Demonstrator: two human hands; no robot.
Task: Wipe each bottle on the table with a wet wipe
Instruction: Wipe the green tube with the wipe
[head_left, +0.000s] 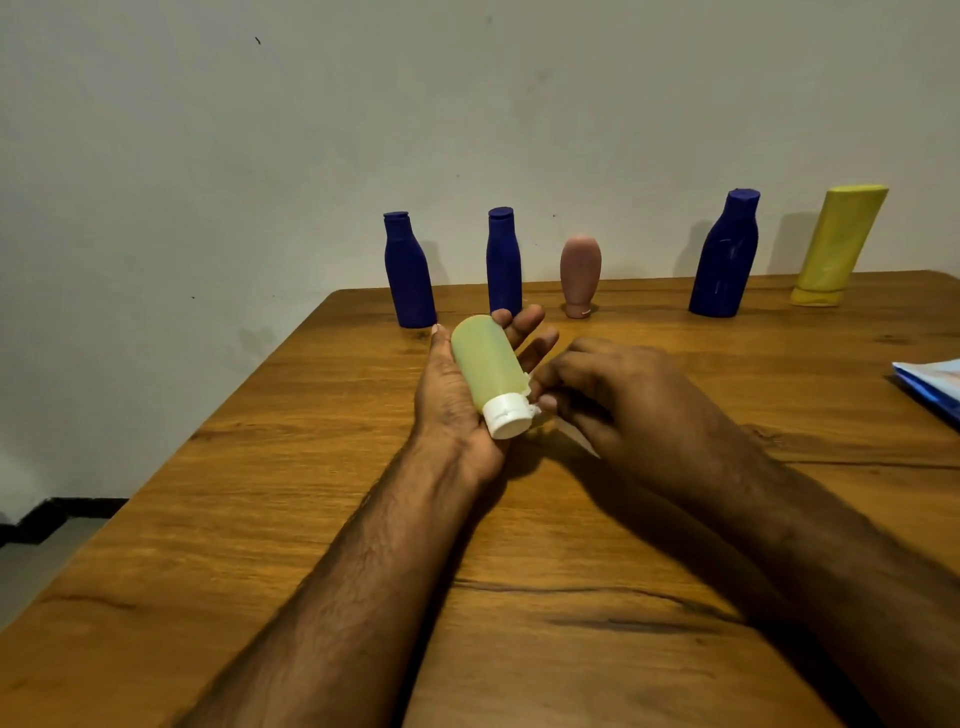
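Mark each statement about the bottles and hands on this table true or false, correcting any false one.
1. Three dark blue bottles stand at the back of the table. True.
2. The left hand holds a pale green bottle. True.
3. That bottle's cap is blue. False: it is white.
4. The pink bottle lies flat. False: it stands on its cap.
5. The right hand pinches a wet wipe by the cap. True.
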